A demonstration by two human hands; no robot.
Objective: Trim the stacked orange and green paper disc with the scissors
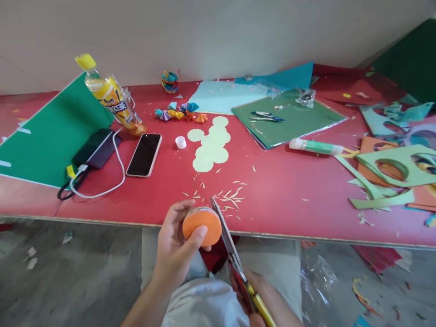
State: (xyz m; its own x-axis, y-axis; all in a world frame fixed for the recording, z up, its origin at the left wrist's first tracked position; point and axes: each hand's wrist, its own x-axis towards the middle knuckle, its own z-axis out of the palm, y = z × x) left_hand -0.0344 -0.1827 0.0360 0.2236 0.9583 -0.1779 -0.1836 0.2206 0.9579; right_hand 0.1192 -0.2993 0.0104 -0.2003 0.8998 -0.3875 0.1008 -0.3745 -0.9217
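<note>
Between left hand (175, 247) thumb and fingers sits a pinched orange paper disc (201, 225), scissors (235, 261) gripped by right hand (254, 290) touching its right edge.

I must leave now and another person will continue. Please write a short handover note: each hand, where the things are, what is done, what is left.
Left hand: holds the orange paper circle at the table edge.
Right hand: grip on the scissors, blades at the circle's right edge.
Done: pale green circles lie cut mid-table; fine trimmings lie in front.
Left: the orange circle's edge is under the blades. Glue stick lies to the right.
</note>
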